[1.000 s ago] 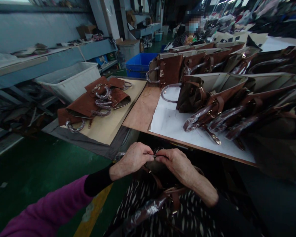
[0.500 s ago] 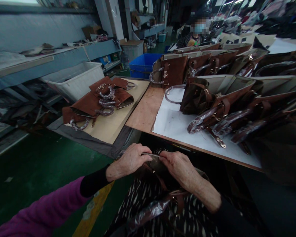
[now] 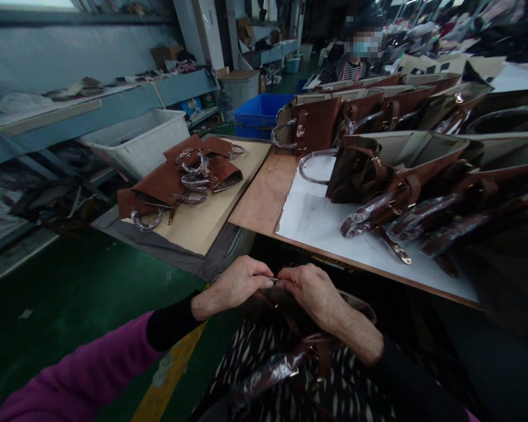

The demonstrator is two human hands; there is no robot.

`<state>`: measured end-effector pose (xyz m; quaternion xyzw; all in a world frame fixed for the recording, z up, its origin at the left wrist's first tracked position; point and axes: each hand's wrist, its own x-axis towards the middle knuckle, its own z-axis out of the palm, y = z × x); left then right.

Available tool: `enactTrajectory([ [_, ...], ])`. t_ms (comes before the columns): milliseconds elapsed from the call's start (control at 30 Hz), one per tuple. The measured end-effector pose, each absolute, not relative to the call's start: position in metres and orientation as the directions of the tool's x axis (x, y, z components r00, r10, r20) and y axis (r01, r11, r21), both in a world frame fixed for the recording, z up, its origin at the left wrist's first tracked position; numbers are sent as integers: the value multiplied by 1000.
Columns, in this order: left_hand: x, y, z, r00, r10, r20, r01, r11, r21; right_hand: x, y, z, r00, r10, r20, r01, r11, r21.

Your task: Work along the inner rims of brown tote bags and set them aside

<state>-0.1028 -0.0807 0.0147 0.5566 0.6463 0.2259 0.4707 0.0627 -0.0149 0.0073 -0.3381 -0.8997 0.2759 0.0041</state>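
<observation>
A brown handbag lies on my lap, over a black and white patterned garment. Clear plastic film wraps its handle, which points toward me. My left hand pinches the bag's upper edge between thumb and fingers. Close beside it, my right hand is closed on the same edge, its fingertips almost meeting the left ones. A short strip of the edge shows between them. Much of the bag is dark or covered by my right hand and forearm.
Several brown handbags stand on the white-covered table ahead and right. Smaller brown bags lie on a tan board at left. Behind are a grey bin and a blue crate. A masked person is farther back.
My right hand has moved left along the bag's edge, closer to my left hand, which keeps its pinch. The whole view has shifted slightly.
</observation>
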Motion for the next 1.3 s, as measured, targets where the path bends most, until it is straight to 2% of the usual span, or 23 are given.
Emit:
enactTrajectory([
  [133,-105,-79,6,56,894,-445,341,402,850,64,-15,5,-776,607,-171,596,617,-514],
  [233,-106,-79,3,68,886,-458,290,422,859,69,-17,5,-762,628,-158,595,582,-555],
  [367,-109,-81,3,73,912,-403,372,349,860,78,-18,7,-752,636,-175,579,510,-636],
  [467,-113,-84,2,76,923,-378,441,308,843,92,-13,8,-708,669,-225,632,458,-625],
  [600,-116,-85,2,122,934,-335,481,240,843,126,-3,6,-617,712,-334,730,361,-580],
  [733,-113,-84,6,156,926,-342,528,215,822,160,0,-2,-584,665,-466,755,232,-614],
  [967,-112,-81,5,189,927,-323,572,163,804,180,-7,-13,-634,664,-397,646,173,-743],
  [1133,-114,-79,6,242,918,-313,552,135,823,185,-8,-10,-682,620,-387,582,139,-801],
  [1200,-112,-78,12,262,916,-303,559,112,822,186,-10,-4,-664,624,-412,617,146,-774],
  [1300,-104,-77,34,275,929,-248,602,34,798,177,-17,13,-539,757,-369,751,233,-618],
])
